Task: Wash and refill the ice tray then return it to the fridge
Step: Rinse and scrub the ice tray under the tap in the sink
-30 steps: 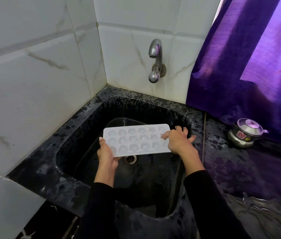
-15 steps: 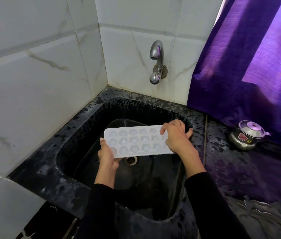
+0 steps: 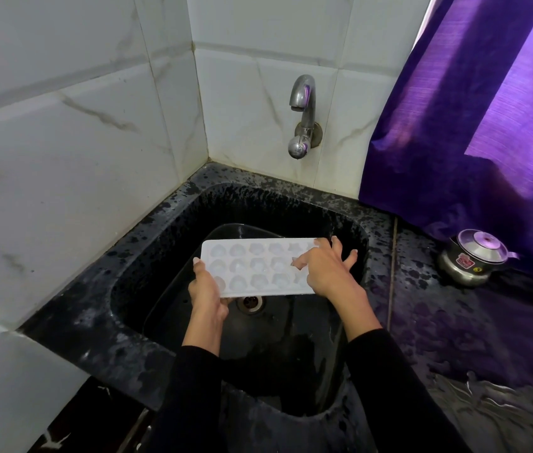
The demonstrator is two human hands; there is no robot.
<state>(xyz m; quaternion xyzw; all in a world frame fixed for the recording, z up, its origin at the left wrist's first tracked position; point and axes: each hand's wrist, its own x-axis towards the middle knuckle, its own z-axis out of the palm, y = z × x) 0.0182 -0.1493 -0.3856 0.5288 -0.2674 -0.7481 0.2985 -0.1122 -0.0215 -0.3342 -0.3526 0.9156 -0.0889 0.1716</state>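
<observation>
A white ice tray (image 3: 255, 266) with shaped cavities is held level over the black sink (image 3: 167, 230), above the drain (image 3: 251, 303). My left hand (image 3: 207, 289) grips its near left corner, thumb on top. My right hand (image 3: 325, 269) lies over the tray's right end with fingers spread, the thumb pressing into a cavity. The steel tap (image 3: 302, 116) on the back wall gives no water.
A black oval basin (image 3: 225, 232) lies inside the sink under the tray. A small steel pot with a lid (image 3: 472, 256) stands on the wet black counter at right. A purple curtain (image 3: 474, 125) hangs behind it. White tiled walls close in on the left and back.
My right hand has shifted on the tray's right end, its fingers spreading wider and the thumb moving onto the cavities. The left hand keeps its grip.
</observation>
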